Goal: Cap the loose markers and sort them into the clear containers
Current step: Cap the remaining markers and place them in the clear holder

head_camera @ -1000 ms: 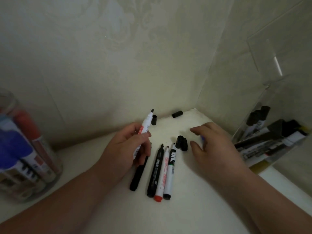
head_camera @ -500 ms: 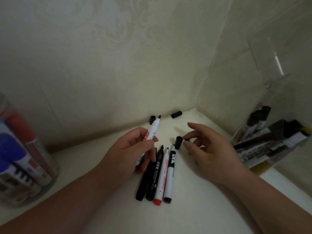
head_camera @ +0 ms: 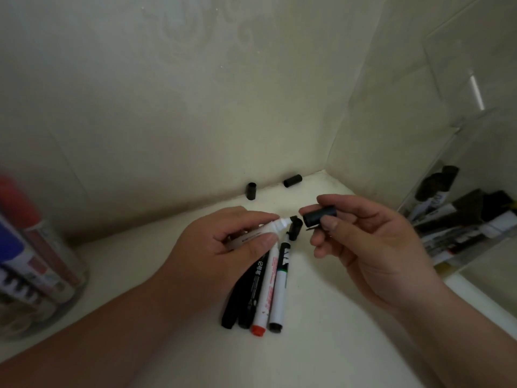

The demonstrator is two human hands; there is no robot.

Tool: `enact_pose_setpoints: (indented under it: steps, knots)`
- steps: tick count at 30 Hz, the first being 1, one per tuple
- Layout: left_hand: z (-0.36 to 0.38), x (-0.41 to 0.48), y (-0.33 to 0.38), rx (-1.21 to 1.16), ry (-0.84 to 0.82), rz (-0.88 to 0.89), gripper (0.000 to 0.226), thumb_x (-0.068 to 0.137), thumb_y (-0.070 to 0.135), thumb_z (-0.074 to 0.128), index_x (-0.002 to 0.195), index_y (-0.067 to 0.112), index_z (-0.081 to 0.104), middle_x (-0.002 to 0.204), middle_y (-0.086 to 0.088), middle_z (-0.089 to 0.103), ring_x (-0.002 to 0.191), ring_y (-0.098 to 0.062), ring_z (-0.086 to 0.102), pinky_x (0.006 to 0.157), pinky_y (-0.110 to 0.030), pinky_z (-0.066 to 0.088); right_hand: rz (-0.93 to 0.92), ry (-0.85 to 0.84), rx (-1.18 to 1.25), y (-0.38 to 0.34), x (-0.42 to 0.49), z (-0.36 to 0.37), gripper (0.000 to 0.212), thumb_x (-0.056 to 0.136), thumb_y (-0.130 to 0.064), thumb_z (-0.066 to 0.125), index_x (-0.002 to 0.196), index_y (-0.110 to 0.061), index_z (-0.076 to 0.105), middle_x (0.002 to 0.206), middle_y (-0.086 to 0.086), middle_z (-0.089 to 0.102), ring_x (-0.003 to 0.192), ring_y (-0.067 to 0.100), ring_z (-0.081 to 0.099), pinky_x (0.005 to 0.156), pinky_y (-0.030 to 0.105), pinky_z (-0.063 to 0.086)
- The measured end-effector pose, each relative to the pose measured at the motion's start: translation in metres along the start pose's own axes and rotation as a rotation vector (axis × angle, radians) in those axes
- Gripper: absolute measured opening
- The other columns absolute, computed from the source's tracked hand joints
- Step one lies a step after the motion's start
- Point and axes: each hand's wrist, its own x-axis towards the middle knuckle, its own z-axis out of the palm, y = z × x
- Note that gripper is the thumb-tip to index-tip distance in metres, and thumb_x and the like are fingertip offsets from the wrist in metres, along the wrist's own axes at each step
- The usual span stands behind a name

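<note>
White-barrelled marker [head_camera: 260,233], gripped in the left hand [head_camera: 223,242], is uncapped. The right hand [head_camera: 363,247] pinches a black plastic cap [head_camera: 319,215] just beside its tip. Four further markers [head_camera: 263,289] lie on the bench [head_camera: 321,317], apparently uncapped and unsorted. The clear rectangular container [head_camera: 475,191] at right holds several.

Back wall [head_camera: 195,93]: pale cream, faint embossed floral pattern, thin panel seams. Right wall [head_camera: 397,79]: same finish, meets the back wall at a vertical corner [head_camera: 328,162]. Surface [head_camera: 321,351]: matte off-white, butts against both walls. Lighting: dim, even; soft shadow along the wall base.
</note>
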Motion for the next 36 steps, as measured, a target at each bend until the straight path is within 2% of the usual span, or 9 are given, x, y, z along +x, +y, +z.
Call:
enact_pose_setpoints:
  steps: [3,7,12,15,18,20,27,31,36]
  knots:
    - [0.0,0.0,-0.002,0.085,0.022,0.089,0.023,0.087,0.03,0.071,0.109,0.037,0.074,0.09,0.011,0.069,0.088,-0.016,0.067,0.074,-0.019,0.05,-0.038,-0.022,-0.055,0.002,-0.001,0.002,0.027,0.067,-0.009,0.073,0.094,-0.005,0.076,0.097,0.029,0.072,0.063,0.031,0.069,0.055,0.03,0.055]
    - [-0.001,0.0,0.0,0.142,0.056,0.14,0.023,0.087,0.042,0.068,0.109,0.037,0.075,0.087,0.011,0.069,0.085,-0.013,0.067,0.07,-0.025,0.051,-0.059,-0.025,-0.056,-0.003,-0.002,0.003,0.025,0.068,-0.009,0.073,0.093,-0.008,0.075,0.096,0.028,0.073,0.065,0.033,0.07,0.054,0.029,0.054]
    - [0.0,0.0,0.002,0.197,0.043,0.185,0.025,0.089,0.044,0.067,0.112,0.037,0.071,0.083,0.01,0.065,0.08,-0.015,0.065,0.066,-0.034,0.051,-0.096,-0.142,-0.164,-0.002,-0.007,0.007,0.025,0.073,-0.012,0.077,0.096,-0.004,0.071,0.098,0.022,0.075,0.072,0.031,0.073,0.057,0.03,0.056]
    - [0.0,-0.001,0.003,0.211,0.011,0.198,0.026,0.091,0.042,0.066,0.116,0.037,0.068,0.082,0.008,0.065,0.078,-0.015,0.065,0.064,-0.037,0.052,-0.146,-0.101,-0.301,-0.001,-0.01,0.009,0.028,0.069,-0.012,0.077,0.095,-0.001,0.072,0.092,0.016,0.077,0.072,0.029,0.073,0.057,0.028,0.057]
    - [-0.002,-0.001,0.002,0.247,0.012,0.204,0.023,0.091,0.044,0.063,0.11,0.036,0.074,0.081,0.009,0.064,0.078,-0.011,0.064,0.064,-0.031,0.049,-0.216,-0.087,-0.479,-0.004,-0.009,0.008,0.03,0.068,-0.026,0.082,0.095,-0.014,0.078,0.074,0.007,0.073,0.057,0.02,0.063,0.053,0.024,0.053]
    - [-0.002,-0.001,0.003,0.263,-0.005,0.207,0.022,0.092,0.044,0.062,0.11,0.036,0.074,0.08,0.009,0.062,0.077,-0.01,0.063,0.064,-0.029,0.048,-0.21,-0.092,-0.458,-0.004,-0.009,0.007,0.026,0.067,-0.023,0.082,0.092,-0.016,0.079,0.066,0.002,0.069,0.05,0.019,0.059,0.05,0.024,0.052]
    - [-0.006,-0.003,0.003,0.094,-0.103,0.191,0.019,0.089,0.036,0.07,0.106,0.032,0.078,0.075,0.009,0.066,0.069,-0.014,0.064,0.057,-0.025,0.049,-0.126,-0.24,-0.336,-0.008,-0.015,0.008,0.026,0.07,-0.025,0.085,0.089,-0.009,0.077,0.068,0.013,0.07,0.052,0.023,0.065,0.053,0.03,0.056]
    - [-0.006,-0.004,0.005,0.016,-0.117,0.188,0.016,0.088,0.034,0.07,0.103,0.035,0.075,0.073,0.014,0.065,0.067,-0.012,0.063,0.06,-0.015,0.045,-0.11,-0.243,-0.306,-0.011,-0.015,0.009,0.03,0.069,-0.025,0.086,0.091,-0.007,0.077,0.064,0.016,0.068,0.049,0.027,0.064,0.052,0.031,0.056]
    - [-0.004,-0.007,0.004,-0.023,-0.113,0.133,0.018,0.087,0.034,0.071,0.103,0.03,0.079,0.075,0.005,0.068,0.068,-0.02,0.064,0.058,-0.027,0.049,-0.106,-0.208,-0.324,-0.01,-0.016,0.01,0.031,0.068,-0.024,0.086,0.088,-0.004,0.075,0.063,0.013,0.068,0.048,0.027,0.063,0.051,0.03,0.055]
